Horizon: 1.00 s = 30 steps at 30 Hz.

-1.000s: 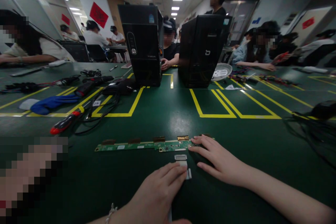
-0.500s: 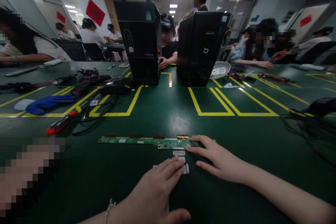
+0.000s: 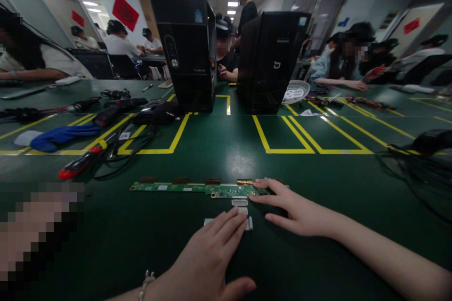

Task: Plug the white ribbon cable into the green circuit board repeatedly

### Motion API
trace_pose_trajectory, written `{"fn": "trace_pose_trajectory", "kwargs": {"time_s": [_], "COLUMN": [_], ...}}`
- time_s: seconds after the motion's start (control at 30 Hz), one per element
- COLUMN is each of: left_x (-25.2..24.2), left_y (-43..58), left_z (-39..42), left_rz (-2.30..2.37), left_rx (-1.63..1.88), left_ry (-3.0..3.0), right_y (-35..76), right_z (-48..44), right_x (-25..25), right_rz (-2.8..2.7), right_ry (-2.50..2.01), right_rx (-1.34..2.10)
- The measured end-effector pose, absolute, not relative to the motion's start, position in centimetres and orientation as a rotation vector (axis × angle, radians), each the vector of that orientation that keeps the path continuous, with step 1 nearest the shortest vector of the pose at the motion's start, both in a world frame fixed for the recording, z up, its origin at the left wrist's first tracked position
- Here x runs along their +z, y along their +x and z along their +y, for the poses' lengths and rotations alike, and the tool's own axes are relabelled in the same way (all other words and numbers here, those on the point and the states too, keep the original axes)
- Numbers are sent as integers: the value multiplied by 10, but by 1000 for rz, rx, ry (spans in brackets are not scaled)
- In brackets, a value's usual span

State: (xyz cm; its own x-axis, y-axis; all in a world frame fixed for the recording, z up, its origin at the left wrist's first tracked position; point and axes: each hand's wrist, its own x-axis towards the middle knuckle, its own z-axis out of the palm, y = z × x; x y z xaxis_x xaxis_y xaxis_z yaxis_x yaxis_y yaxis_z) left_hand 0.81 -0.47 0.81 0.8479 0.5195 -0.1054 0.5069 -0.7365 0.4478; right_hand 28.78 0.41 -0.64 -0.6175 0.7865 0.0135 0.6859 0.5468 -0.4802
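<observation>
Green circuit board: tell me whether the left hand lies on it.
No, the left hand covers part of a pale strip nearer the camera, while the right hand touches the green circuit board.

Your left hand [image 3: 212, 242] covers most of the white flat cable [image 3: 242, 210]; your right hand [image 3: 287, 204] hides part of the green circuit board [image 3: 190, 189], whose label print [image 3: 187, 189] is too small to read. The picture's edges cut off both your forearms [image 3: 374, 240]. Two black computer cases [image 3: 189, 56] partly screen a co-worker [image 3: 231, 75]; pixelation obscures the lower left.
</observation>
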Motion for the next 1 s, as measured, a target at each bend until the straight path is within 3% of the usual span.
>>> {"fn": "trace_pose_trajectory", "kwargs": {"time_s": [1.0], "left_x": [-1], "left_y": [9], "left_z": [-4], "left_rz": [781], "left_rx": [33], "left_ry": [2525], "right_y": [290], "right_z": [9], "right_x": [-9], "right_rz": [-2550], "right_ry": [-1149], "right_rx": [635]}}
